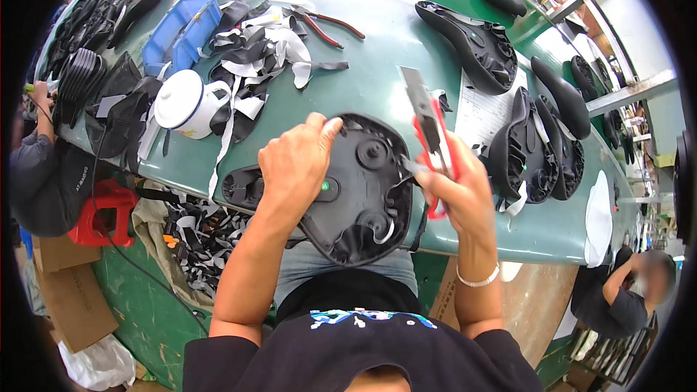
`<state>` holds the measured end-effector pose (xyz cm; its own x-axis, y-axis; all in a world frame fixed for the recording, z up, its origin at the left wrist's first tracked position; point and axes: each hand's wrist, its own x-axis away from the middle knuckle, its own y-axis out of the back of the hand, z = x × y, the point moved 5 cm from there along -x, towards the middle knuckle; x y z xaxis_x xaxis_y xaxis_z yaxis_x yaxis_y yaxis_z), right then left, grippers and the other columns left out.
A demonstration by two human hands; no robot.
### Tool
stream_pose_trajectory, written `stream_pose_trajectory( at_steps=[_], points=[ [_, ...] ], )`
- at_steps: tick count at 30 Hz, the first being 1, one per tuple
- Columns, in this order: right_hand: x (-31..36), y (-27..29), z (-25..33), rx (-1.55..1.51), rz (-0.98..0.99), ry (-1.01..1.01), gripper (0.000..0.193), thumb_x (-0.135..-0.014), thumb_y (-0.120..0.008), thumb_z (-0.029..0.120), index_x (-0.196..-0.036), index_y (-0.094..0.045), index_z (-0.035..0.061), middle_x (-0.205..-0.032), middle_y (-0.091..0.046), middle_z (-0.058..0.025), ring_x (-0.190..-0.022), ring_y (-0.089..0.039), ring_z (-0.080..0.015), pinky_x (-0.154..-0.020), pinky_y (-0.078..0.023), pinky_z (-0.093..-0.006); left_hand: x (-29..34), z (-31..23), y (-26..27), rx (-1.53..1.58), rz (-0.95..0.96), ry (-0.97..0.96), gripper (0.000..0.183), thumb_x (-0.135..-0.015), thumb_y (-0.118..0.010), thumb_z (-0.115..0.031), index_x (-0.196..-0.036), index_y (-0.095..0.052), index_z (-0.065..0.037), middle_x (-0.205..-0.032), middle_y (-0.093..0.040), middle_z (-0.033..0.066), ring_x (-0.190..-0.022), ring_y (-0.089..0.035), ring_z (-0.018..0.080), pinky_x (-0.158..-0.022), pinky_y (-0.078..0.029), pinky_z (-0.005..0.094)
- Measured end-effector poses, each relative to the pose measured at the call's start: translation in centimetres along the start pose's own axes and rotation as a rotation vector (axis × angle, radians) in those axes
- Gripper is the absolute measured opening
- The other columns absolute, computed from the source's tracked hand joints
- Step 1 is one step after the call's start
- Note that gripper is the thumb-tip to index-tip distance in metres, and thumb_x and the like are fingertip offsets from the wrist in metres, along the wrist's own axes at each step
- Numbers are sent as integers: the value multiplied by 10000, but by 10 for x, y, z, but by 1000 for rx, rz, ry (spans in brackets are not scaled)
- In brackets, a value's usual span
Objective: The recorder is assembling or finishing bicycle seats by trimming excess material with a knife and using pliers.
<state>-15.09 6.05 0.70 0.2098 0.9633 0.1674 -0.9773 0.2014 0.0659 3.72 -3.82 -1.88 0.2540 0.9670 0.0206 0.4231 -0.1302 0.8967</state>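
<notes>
A black bicycle saddle (356, 189) is tilted underside up at the table's near edge, over my lap. Its wide end lies to the right and its narrow nose to the left. My left hand (298, 163) is closed over the saddle's far rim, its thumb near the edge. In my right hand (461, 185) are red-handled scissors (421, 105), their broad grey blades pointing up and away from the saddle. The right thumb and fingertips also meet at the saddle's right rim, by a loose strip of cover; whether they pinch it, I cannot tell.
A white lidded enamel mug (181, 101), a blue bin (181, 33), black and white scraps (254, 58) and red-handled pliers (327, 25) occupy the table's left. More saddles (475, 47) lie right, on paper. A scrap-filled sack (196, 239) and red stool (109, 210) stand below. Other people work on both sides.
</notes>
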Motion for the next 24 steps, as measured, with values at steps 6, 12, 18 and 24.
stream_pose_trajectory(
  at_steps=[6,12,18,24],
  points=[
    [14,14,-16,-90,-105,125,510,-822,-732,75,-1276,-507,17,-866,-583,17,-653,-523,-51,-575,-428,-200,13,-57,0,151,-240,-847,293,-844,-651,-401,-999,-680,-154,-1014,-644,-8,-1160,-540,221,-1001,-295,557],
    [25,22,-9,601,-201,382,477,-890,-671,142,-1341,-521,95,-923,-685,-122,-680,-641,-191,-586,-484,-283,-8,-51,-6,318,-199,-664,123,-874,-647,-195,-935,-651,-88,-987,-616,18,-1099,-545,204,-1073,-201,493],
    [29,19,5,1272,-52,359,488,-873,-676,202,-1347,-561,188,-739,-662,-126,-535,-586,-280,-496,-423,-348,-10,-35,-10,305,-276,-635,120,-862,-678,-204,-819,-672,-92,-1088,-565,42,-1115,-506,220,-1044,-212,470],
    [55,10,39,1415,43,237,494,-840,-697,226,-1320,-582,243,-594,-583,-85,-495,-559,-281,-462,-373,-384,-31,3,8,976,-453,-99,196,-915,-680,-252,-916,-637,-61,-975,-563,25,-966,-511,162,-883,-350,337]
  ],
)
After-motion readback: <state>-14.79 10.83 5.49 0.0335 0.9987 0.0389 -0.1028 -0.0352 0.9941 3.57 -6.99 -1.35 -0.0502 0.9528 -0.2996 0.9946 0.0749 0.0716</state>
